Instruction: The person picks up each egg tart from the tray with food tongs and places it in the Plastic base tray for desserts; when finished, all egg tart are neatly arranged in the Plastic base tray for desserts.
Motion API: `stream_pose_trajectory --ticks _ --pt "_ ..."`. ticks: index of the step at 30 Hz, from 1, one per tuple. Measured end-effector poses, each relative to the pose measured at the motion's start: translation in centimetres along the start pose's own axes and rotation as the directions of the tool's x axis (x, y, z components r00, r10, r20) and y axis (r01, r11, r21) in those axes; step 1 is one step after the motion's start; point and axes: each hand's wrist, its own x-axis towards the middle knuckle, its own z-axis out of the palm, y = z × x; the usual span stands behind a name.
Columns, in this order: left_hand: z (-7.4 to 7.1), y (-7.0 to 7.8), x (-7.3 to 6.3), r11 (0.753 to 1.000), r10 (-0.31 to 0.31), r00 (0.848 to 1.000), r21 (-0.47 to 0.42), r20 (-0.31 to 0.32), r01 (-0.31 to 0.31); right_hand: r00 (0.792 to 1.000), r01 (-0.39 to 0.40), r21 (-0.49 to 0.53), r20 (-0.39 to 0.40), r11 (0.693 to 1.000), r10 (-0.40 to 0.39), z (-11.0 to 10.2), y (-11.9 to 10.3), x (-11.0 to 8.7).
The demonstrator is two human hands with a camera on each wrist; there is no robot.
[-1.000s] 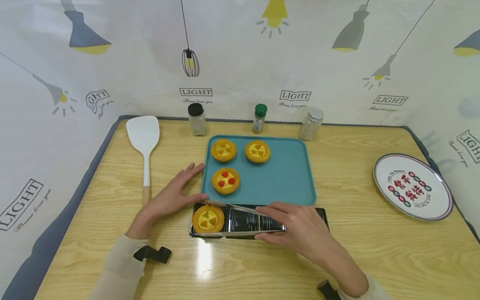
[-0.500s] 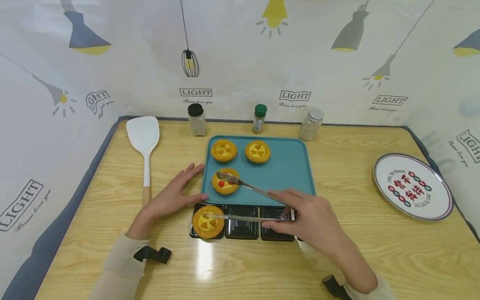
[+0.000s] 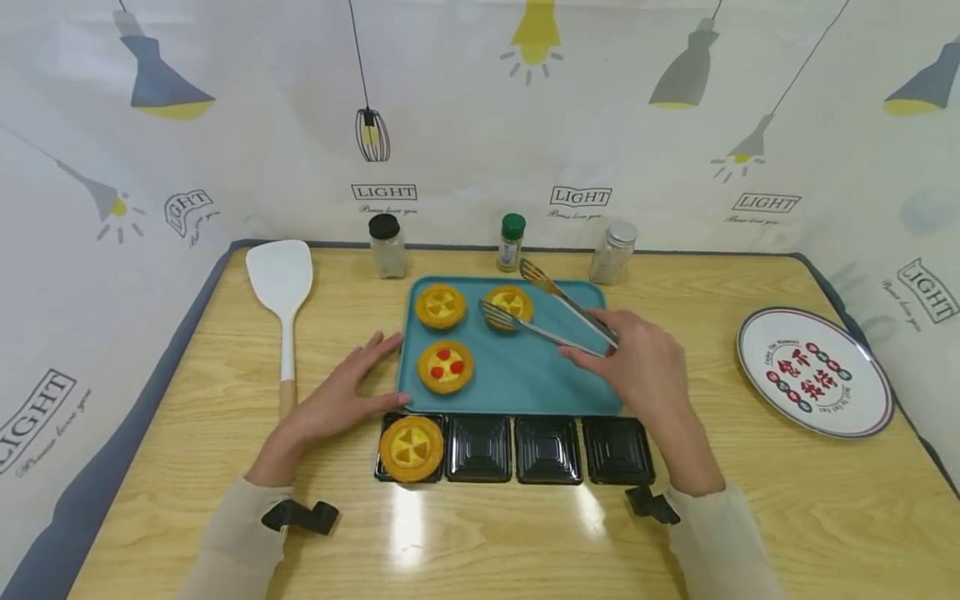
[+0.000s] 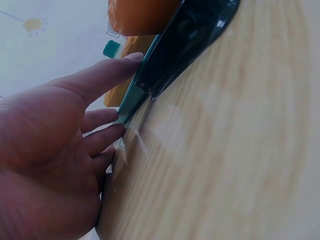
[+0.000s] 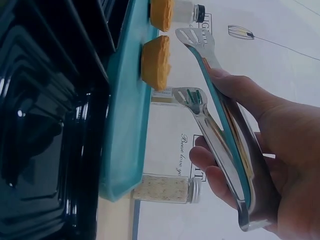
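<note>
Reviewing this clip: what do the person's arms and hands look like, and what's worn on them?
The left hand and right hand are bare, without gloves. The left sleeve and right sleeve are plain pale beige. A small, angular black left fitting and a similar right fitting sit near the wrists. No cables or markings show.

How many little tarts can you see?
4: on the teal rectangular tray, a round golden tart back left, another tart partly hidden by silver metal tongs, a red-dotted tart front left; the fourth tart in the leftmost square black plastic compartment.
</note>
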Motion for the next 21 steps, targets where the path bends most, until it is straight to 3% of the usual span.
stream_pose_trajectory --ticks 21 --pt "-0.07 0.1 -0.07 1.0 0.018 1.0 0.012 -0.011 -0.018 1.0 -0.008 -0.027 0.028 1.0 0.009 0.89 0.24 -0.03"
